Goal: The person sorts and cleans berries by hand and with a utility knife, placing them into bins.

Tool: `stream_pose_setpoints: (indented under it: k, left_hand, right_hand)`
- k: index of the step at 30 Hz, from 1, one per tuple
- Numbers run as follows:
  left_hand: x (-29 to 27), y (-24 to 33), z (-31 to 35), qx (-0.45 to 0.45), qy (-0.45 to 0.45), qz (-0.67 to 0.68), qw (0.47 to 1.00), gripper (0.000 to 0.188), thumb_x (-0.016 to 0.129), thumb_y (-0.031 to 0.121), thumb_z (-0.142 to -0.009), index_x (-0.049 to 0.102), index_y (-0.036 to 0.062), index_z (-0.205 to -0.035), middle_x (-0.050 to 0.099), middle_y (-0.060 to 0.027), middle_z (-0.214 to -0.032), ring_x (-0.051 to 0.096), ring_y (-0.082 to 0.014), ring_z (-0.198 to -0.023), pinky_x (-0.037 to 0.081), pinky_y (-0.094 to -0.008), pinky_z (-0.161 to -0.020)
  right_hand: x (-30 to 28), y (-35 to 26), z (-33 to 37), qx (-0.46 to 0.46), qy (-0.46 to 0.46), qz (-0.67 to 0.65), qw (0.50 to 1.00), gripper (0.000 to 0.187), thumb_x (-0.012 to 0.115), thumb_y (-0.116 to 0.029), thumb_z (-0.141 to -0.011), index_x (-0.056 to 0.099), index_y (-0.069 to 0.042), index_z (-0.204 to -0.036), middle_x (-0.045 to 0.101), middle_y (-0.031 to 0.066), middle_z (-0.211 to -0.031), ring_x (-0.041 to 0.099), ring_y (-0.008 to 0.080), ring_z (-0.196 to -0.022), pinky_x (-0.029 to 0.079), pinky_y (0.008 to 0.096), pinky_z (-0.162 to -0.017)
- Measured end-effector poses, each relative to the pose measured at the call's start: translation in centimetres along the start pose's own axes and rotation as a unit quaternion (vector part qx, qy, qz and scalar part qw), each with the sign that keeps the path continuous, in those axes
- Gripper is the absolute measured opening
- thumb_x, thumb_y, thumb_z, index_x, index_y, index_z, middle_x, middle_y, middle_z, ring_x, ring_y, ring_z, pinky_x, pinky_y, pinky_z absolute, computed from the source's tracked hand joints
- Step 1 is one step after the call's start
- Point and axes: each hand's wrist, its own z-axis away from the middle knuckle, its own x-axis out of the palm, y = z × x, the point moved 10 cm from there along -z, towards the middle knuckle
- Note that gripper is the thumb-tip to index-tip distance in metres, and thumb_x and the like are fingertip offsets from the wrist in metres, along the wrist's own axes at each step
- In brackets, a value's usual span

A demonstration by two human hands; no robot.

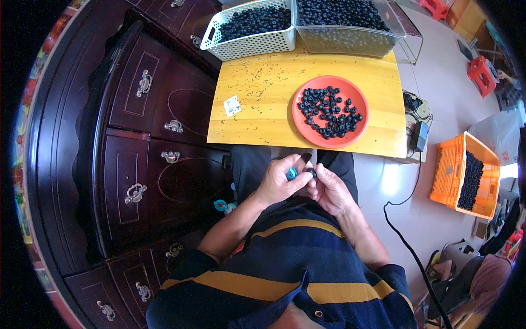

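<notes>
My left hand [278,180] is closed around a small knife with a teal handle [291,174]; its dark, pointed blade [306,157] sticks up past the fingers. Close against it, my right hand [332,192] pinches a small black round piece [312,172] between thumb and fingers. Both hands meet over my lap, just in front of the table edge. Beyond them, a red-orange plate [297,118] on the table carries many loose black round pieces [330,112], some showing a hole in the middle.
The yellow wooden table [257,123] bears dark crumbs and a small white packet [232,106]. A white perforated basket [252,49] and a clear bin [350,41], both full of black pieces, stand at its back. An orange crate [441,172] and black cable [402,236] are at right, dark drawers [148,109] at left.
</notes>
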Motion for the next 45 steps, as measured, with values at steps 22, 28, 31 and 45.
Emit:
stream_pose_setpoints:
  k: [22,28,31,45]
  left_hand:
    - [-0.8,-1.5,-0.1,-0.098,0.037,0.151,0.983,0.011,0.062,0.008,-0.097,0.064,0.0003,-0.105,0.068,-0.0019,-0.088,0.063,-0.0068,-0.080,0.050,-0.0235,-0.074]
    - [-1.4,-2.4,0.3,-0.100,0.058,0.152,0.982,0.013,0.064,0.008,-0.096,0.065,0.0019,-0.107,0.065,0.0009,-0.086,0.059,-0.0045,-0.075,0.047,-0.0214,-0.067]
    - [-1.6,-2.8,0.4,-0.103,0.066,0.156,0.980,0.015,0.065,0.008,-0.094,0.065,0.0031,-0.109,0.062,0.0029,-0.083,0.053,-0.0021,-0.067,0.043,-0.0194,-0.058]
    - [-2.8,-2.9,1.2,-0.117,0.107,0.159,0.975,0.013,0.062,0.004,-0.094,0.062,0.0021,-0.106,0.052,0.0045,-0.066,0.043,-0.0025,-0.048,0.036,-0.0197,-0.045]
  right_hand:
    - [1.0,-0.9,-0.5,-0.015,-0.057,-0.046,0.997,0.025,0.053,-0.025,-0.105,0.057,-0.003,-0.118,0.064,0.0077,-0.101,0.063,0.0146,-0.076,0.053,0.0256,-0.068]
    - [1.8,-1.7,-0.1,-0.053,-0.090,-0.070,0.992,0.027,0.058,-0.024,-0.102,0.057,-0.004,-0.121,0.063,0.0085,-0.104,0.063,0.0147,-0.076,0.053,0.0267,-0.070]
    - [1.6,-1.8,0.1,-0.059,-0.090,-0.072,0.992,0.028,0.060,-0.026,-0.102,0.057,-0.005,-0.120,0.064,0.0082,-0.103,0.062,0.0144,-0.075,0.052,0.0269,-0.070]
    - [3.9,-10.9,0.0,-0.169,-0.024,0.128,0.977,0.023,0.058,-0.029,-0.103,0.060,-0.007,-0.111,0.064,0.0029,-0.086,0.058,0.0097,-0.069,0.049,0.0227,-0.065]
